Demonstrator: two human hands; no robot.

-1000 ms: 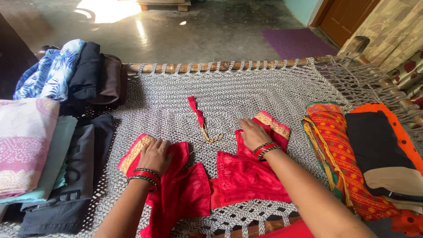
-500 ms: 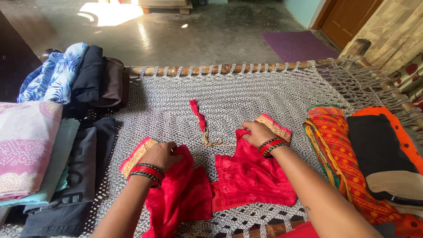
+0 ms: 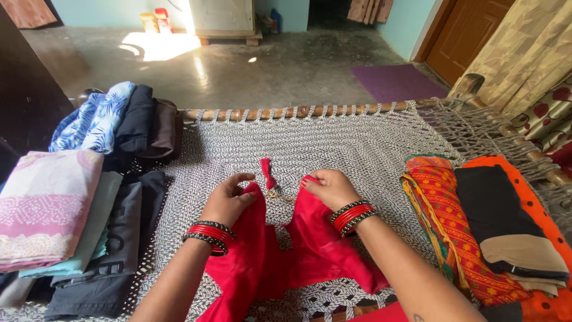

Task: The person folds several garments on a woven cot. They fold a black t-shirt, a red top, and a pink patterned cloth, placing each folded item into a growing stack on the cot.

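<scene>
Red blouse held by both hands over a rope-woven cot.

Far left of the hands, folded clothes (image 3: 53,209) are stacked, with dark garments (image 3: 137,122) behind. The left hand (image 3: 227,200) is closed in a pinch on the left flap of the red blouse (image 3: 286,250); the right hand (image 3: 329,188) is closed on the right flap's top edge. The blouse lies directly under and toward the body from both hands, long axis running away from the body; both hands are equally near. A red tie string (image 3: 266,170) with a tassel lies between the hands on the cot (image 3: 357,137). Well right of the right hand, a folded orange-red print cloth (image 3: 447,209) and a black garment (image 3: 494,206) are stacked.
</scene>
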